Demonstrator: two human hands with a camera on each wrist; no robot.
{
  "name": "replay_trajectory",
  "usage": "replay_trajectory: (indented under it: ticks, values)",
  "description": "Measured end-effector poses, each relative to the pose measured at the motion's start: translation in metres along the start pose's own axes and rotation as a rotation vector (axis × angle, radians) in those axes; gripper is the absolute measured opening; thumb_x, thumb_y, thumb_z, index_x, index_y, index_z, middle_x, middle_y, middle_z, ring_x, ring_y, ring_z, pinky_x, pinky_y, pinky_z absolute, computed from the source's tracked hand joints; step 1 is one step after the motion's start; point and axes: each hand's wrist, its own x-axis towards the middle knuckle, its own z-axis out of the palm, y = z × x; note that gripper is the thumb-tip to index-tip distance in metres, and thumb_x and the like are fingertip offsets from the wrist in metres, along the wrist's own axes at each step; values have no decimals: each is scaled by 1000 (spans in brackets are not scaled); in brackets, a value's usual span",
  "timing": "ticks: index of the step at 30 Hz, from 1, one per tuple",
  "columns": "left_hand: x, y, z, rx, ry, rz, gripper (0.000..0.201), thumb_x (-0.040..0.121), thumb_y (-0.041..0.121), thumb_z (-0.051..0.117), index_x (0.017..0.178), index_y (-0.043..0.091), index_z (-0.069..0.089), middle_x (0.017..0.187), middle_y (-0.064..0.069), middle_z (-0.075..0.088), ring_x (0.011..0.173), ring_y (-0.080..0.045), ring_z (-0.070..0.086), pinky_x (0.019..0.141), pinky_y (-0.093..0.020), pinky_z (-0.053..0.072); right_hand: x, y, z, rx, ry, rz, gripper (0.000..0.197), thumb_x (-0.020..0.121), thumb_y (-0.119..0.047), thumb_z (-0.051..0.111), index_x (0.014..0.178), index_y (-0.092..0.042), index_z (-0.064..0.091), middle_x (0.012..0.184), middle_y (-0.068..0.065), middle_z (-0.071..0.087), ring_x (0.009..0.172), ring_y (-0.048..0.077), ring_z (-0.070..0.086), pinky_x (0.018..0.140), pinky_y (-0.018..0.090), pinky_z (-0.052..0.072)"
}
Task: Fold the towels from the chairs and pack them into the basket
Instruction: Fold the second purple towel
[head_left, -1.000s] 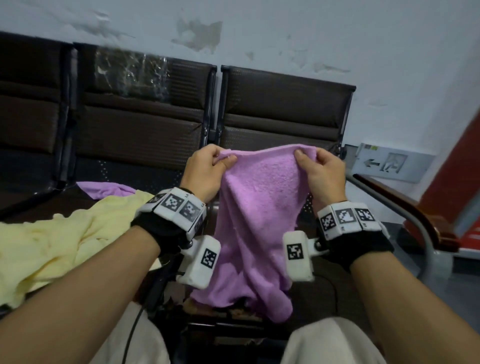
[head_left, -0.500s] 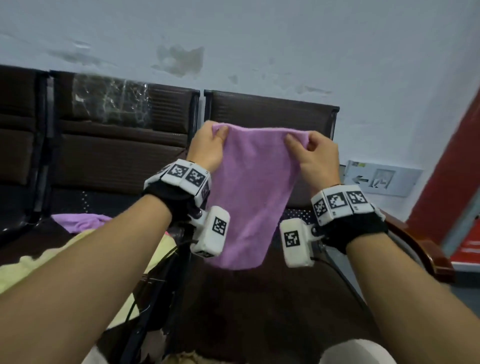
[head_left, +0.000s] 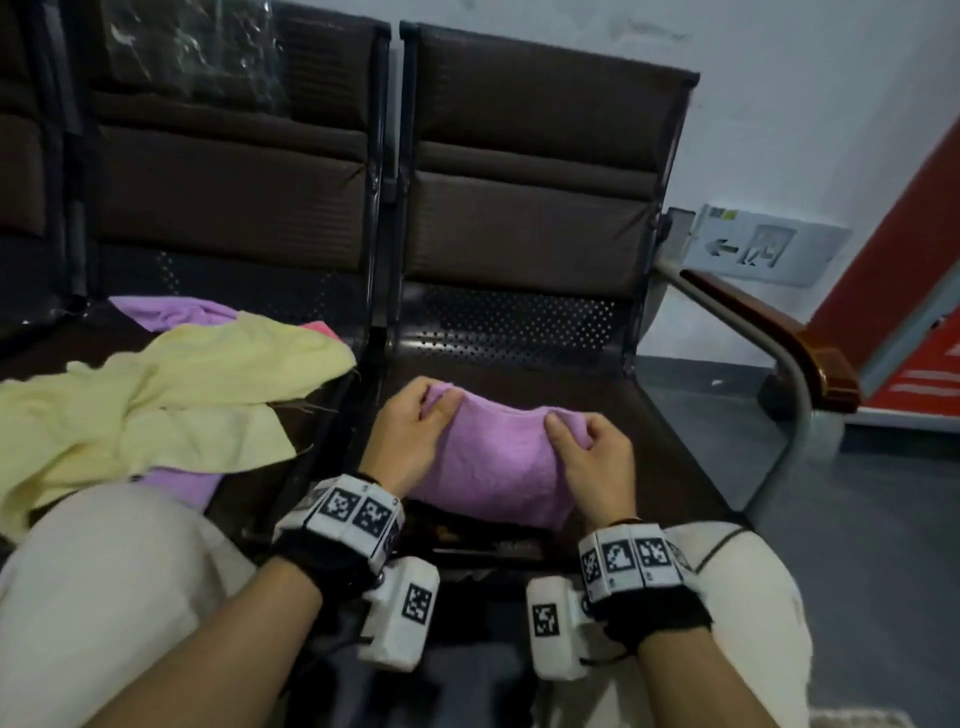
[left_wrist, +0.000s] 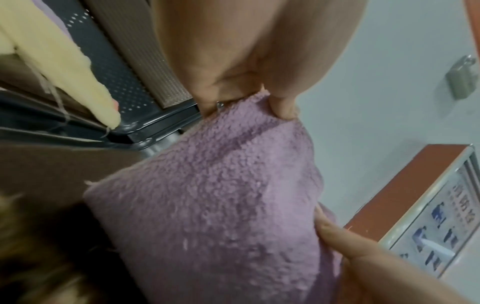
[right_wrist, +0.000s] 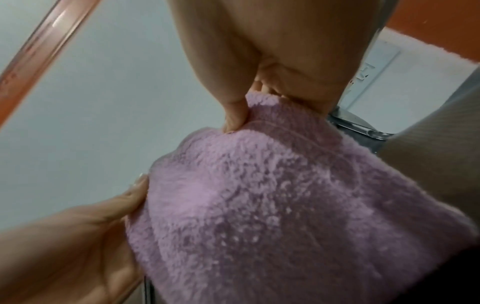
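My left hand (head_left: 410, 441) and right hand (head_left: 592, 457) each pinch a far corner of the purple towel (head_left: 493, 467) on the chair seat (head_left: 649, 415). I should keep its corners matched and edges flush.

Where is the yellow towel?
In the head view the yellow towel lies crumpled on the left chair seat, left of both hands, over purple towels.

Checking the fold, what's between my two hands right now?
Head view: only the purple towel spans between left hand and right hand, each pinching a top corner.
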Motion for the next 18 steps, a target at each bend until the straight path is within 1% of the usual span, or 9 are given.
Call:
replay_trajectory:
  ticks: [3, 5, 6, 8, 10, 11, 13, 16, 18]
  values:
    - [-18, -18, 0, 41, -16, -47, 13, 95, 28, 50, 86, 22, 57, 83, 9, 61, 82, -10, 55, 74, -24, 40, -11, 3, -4, -72, 3, -29, 23, 82, -36, 68, 66, -22, 60, 66, -11, 64, 69, 8, 59, 63, 23, 42]
    - [-20, -27, 1, 67, -27, -75, 12, 97, 29, 44, 91, 23, 53, 84, 11, 56, 85, -12, 52, 77, -28, 38, -10, 4, -3, -136, -8, -29, 28, 83, -36, 67, 63, -21, 56, 61, -13, 59, 63, 2, 54, 57, 21, 33]
    - [-19, -30, 2, 77, -34, -87, 11, 98, 29, 42, 94, 23, 51, 85, 13, 55, 87, -11, 52, 79, -27, 36, -9, 6, -1, -173, -33, -4, 29, 84, -35, 67, 63, -20, 55, 60, -14, 57, 62, 3, 52, 57, 21, 31]
    - [-13, -37, 5, 70, -69, -135, 9, 96, 26, 42, 97, 28, 50, 90, 18, 54, 89, -5, 51, 80, -25, 35, -4, 14, 4, -239, -119, 89, 23, 87, -34, 64, 69, -21, 57, 64, -13, 55, 67, 12, 52, 65, 20, 33]
    - [-4, -43, 7, 66, -129, -177, 21, 91, 16, 42, 97, 33, 52, 95, 22, 54, 90, 3, 51, 80, -21, 36, 3, 23, 7, -274, -179, 171, 17, 88, -33, 61, 76, -22, 59, 68, -9, 56, 76, 17, 54, 70, 23, 36]
    - [1, -47, 8, 81, -168, -188, 27, 89, 11, 41, 100, 33, 52, 97, 20, 55, 92, 2, 51, 83, -21, 37, 9, 28, 9, -283, -190, 196, 17, 88, -33, 60, 75, -22, 59, 68, -9, 56, 77, 18, 54, 71, 23, 36]
    - [15, -55, 10, 122, -237, -193, 31, 87, 6, 43, 106, 29, 53, 103, 15, 57, 99, -6, 54, 89, -25, 39, 22, 35, 11, -296, -194, 225, 20, 89, -32, 59, 70, -24, 56, 68, -11, 55, 77, 18, 53, 71, 24, 35]
    - [41, -67, 12, 122, -262, -195, 23, 90, 14, 51, 107, 30, 52, 102, 15, 59, 99, -7, 57, 85, -25, 42, 45, 42, 19, -312, -203, 220, 24, 89, -31, 60, 67, -24, 54, 70, -9, 56, 80, 19, 55, 72, 23, 35]
    - [61, -74, 14, 142, -246, -190, 21, 91, 19, 53, 108, 30, 51, 106, 10, 61, 99, -9, 58, 86, -27, 44, 63, 44, 25, -306, -197, 195, 23, 89, -33, 61, 68, -23, 55, 72, -8, 58, 81, 19, 57, 71, 23, 35]
